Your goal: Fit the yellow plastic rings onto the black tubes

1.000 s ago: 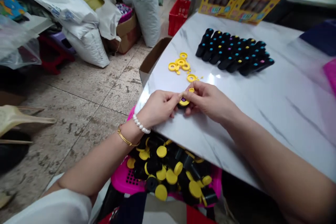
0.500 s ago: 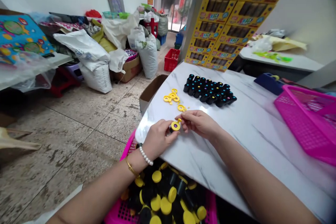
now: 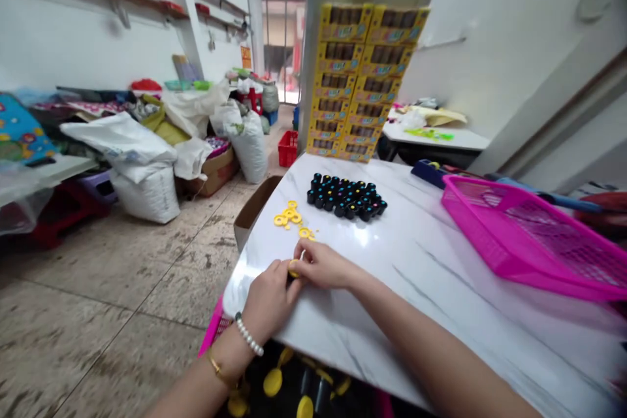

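Above the near left edge of the table, my left hand [image 3: 268, 297] is closed around a small cylinder with a yellow ring [image 3: 294, 268] on top; in the earlier view its body looks black. My right hand [image 3: 323, 266] pinches at that ring, with the thumb over it, so most of the top is hidden. Just beyond my fingers lie loose yellow rings and tiny yellow bits [image 3: 290, 214]. Farther back, short black cylinders [image 3: 345, 197] stand in close rows, with blue, yellow and other coloured dots on their tops.
Below the table edge, a pink basket [image 3: 211, 328] holds black cylinders with yellow caps [image 3: 273, 382]. Another pink basket [image 3: 494, 241] lies at right. Stacked yellow boxes [image 3: 337, 104] stand against the pillar. A cardboard box [image 3: 247, 219] is beside the table, with white sacks [image 3: 147, 183] on the floor.
My head view has tilted up and swung right. My right hand has come in against my left, and its thumb now covers much of the yellow ring that showed before.
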Available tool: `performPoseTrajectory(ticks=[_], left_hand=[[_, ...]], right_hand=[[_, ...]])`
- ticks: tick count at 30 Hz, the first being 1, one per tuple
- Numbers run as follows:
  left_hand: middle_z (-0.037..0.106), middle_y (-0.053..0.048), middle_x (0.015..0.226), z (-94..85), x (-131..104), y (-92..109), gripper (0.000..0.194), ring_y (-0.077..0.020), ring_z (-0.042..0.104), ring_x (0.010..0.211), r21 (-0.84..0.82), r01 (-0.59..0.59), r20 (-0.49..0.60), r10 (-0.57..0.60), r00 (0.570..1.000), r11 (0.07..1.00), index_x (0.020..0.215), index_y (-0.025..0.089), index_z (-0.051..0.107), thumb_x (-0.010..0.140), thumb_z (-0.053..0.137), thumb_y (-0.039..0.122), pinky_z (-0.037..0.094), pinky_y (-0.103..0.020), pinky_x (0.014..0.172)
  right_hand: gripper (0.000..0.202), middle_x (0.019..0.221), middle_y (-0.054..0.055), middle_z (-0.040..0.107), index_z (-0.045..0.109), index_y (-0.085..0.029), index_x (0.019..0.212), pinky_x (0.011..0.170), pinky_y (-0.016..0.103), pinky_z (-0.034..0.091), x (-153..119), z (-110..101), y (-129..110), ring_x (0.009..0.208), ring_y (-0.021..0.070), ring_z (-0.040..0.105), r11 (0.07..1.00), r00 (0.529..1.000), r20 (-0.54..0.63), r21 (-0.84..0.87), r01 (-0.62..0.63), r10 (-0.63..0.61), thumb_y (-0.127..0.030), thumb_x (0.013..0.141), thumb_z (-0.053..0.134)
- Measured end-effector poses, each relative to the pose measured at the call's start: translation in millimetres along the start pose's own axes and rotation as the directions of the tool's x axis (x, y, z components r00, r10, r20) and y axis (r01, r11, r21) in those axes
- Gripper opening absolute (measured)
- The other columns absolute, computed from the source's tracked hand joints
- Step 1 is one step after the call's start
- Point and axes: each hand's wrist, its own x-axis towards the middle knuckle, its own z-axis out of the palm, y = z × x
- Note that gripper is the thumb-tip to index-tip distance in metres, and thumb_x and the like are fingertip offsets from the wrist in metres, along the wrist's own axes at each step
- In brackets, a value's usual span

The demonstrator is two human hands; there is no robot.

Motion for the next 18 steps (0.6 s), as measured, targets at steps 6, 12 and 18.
performPoseTrajectory(ticks=[6, 12, 18], left_hand=[[0.061, -0.004, 0.085, -5.1, 3.9, -2.2, 0.011, -0.0188, 0.059, 0.081, -0.003, -0.051, 0.049, 0.051, 0.997, 0.999, 0.088, 0.019, 0.06, 0.082, 0.051, 0.02, 0.044, -0.03, 0.075], [0.054, 0.0, 0.068, -23.4, -31.6, 5.3, 0.015, -0.015, 0.051, 0.064, -0.129, -0.059, 0.072, 0.068, 0.995, 0.99, 0.066, 0.018, 0.052, 0.074, 0.062, 0.026, 0.037, -0.026, 0.059], [0.058, -0.002, 0.073, -16.5, -114.3, 12.0, 0.005, -0.0145, 0.055, 0.065, -0.179, -0.089, 0.168, 0.12, 0.979, 0.98, 0.071, 0.02, 0.054, 0.072, 0.059, 0.021, 0.04, -0.024, 0.056]], right_hand=[[0.025, 0.079, 0.008, 0.062, 0.052, -0.017, 0.097, 0.06, 0.028, 0.032, -11.2, -3.5, -9.7, 0.072, 0.0208, 0.055, 0.967, 0.995, -0.042, -0.244, 0.073, -0.086, -0.039, 0.085, 0.05], [0.025, 0.079, 0.006, 0.065, 0.051, -0.018, 0.094, 0.057, 0.026, 0.031, -55.5, 3.1, -31.3, 0.07, 0.02, 0.057, 0.921, 0.98, 0.104, -0.337, 0.195, -0.169, -0.034, 0.076, 0.058], [0.016, 0.071, 0.004, 0.065, 0.047, -0.021, 0.082, 0.045, 0.028, 0.024, -124.3, 66.4, -43.2, 0.056, 0.0191, 0.06, 0.82, 0.972, 0.086, -0.524, 0.23, -0.217, -0.034, 0.077, 0.055]])
